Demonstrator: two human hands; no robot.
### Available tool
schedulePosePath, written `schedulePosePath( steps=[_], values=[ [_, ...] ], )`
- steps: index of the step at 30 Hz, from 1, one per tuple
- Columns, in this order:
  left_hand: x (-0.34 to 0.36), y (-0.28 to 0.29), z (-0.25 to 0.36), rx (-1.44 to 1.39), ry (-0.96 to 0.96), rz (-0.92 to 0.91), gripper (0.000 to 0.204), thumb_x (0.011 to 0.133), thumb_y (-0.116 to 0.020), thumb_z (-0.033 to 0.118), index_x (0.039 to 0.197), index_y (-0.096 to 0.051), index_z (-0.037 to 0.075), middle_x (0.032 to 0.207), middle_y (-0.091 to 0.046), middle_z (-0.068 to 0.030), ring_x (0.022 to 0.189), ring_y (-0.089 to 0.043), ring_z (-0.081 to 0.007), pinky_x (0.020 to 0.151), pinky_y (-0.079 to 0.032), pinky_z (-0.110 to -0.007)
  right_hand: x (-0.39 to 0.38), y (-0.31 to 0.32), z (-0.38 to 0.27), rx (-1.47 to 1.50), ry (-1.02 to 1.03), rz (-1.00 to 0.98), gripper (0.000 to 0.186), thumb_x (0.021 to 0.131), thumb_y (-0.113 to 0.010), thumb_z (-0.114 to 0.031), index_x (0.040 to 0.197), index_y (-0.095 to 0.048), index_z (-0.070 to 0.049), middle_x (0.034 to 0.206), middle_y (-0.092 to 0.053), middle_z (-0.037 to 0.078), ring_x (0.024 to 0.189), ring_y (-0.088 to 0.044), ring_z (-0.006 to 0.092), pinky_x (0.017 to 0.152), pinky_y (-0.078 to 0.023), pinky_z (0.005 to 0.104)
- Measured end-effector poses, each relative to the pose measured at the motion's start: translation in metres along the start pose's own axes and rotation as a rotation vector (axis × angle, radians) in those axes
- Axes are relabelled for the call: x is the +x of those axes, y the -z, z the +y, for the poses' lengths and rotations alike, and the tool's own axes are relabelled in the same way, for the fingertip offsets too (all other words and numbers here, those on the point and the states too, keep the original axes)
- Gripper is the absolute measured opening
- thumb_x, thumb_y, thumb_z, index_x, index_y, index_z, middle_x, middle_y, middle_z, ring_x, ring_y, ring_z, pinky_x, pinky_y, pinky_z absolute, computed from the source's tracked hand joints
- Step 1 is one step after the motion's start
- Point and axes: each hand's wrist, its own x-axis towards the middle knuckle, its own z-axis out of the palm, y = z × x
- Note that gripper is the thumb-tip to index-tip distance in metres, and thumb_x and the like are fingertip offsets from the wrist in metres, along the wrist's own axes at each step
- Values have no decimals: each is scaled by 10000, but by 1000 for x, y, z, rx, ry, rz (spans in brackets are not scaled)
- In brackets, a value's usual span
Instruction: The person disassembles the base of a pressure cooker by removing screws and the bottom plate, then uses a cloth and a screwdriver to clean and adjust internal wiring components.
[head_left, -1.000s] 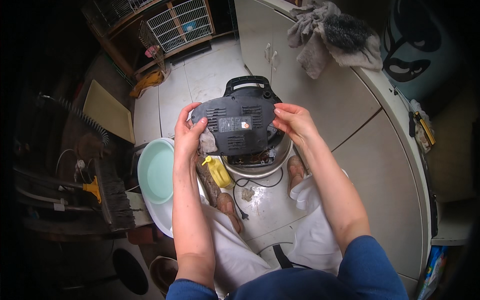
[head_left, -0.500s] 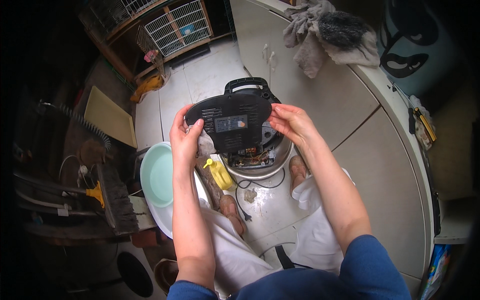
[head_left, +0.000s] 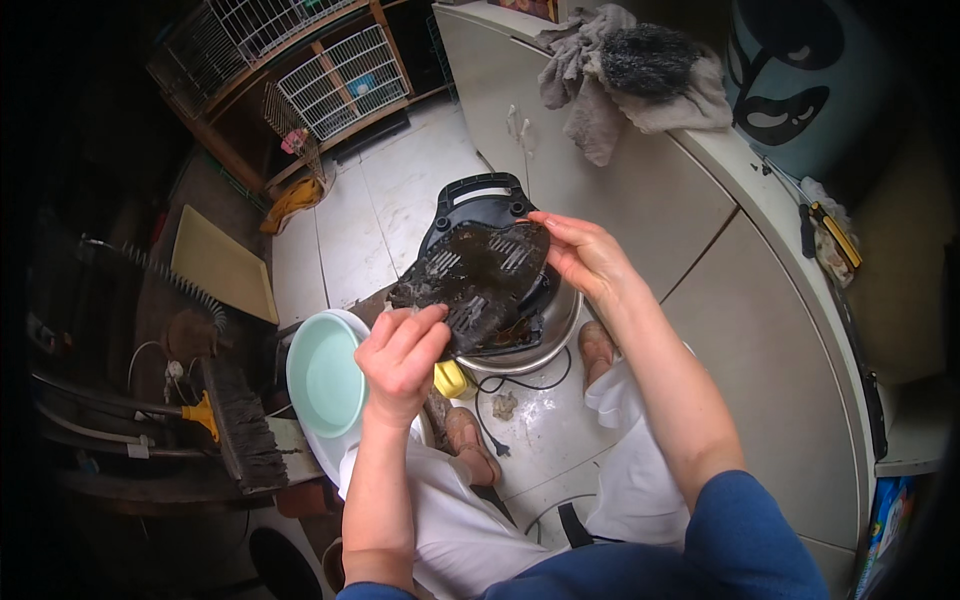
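Between my hands is a black vented base cover, its grimy, wet-looking inner face turned up. My right hand pinches the cover's right edge between thumb and fingers. Curled at the lower left edge, my left hand grips the cover; whether a cloth is also in it is hidden. Behind and under the cover lies an upturned black appliance with a handle, resting on a round steel vessel. The cover hides most of the appliance's opened underside. A black power cord trails onto the floor.
At the left stand a pale green basin and a brush head. A yellow bottle is partly hidden beyond my left hand. Grey cabinets line the right, with rags on top. White wire cages are at the back.
The cover has been flipped from its labelled outer face to its dirty inner face. My left hand has moved down and nearer me, covering much of the yellow bottle.
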Motion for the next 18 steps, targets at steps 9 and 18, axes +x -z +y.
schedulePosePath(
  steps=[9,18],
  values=[
    [-10,-11,6,67,25,57,245,553,-657,65,795,-671,104,951,-632,-67,844,-597,-252,646,-520,-318,-4,2,-10,26,-65,-8,248,894,-538,33,1121,-568,126,1080,-636,210,976,-654,264,888,-554,409],
    [-27,-25,-2,-25,370,75,345,561,-623,-73,861,-693,84,1084,-547,-129,969,-549,-314,689,-492,-361,-8,-1,-7,-98,29,52,258,893,-543,31,1130,-559,132,1074,-636,214,969,-658,277,878,-559,427]
  ],
)
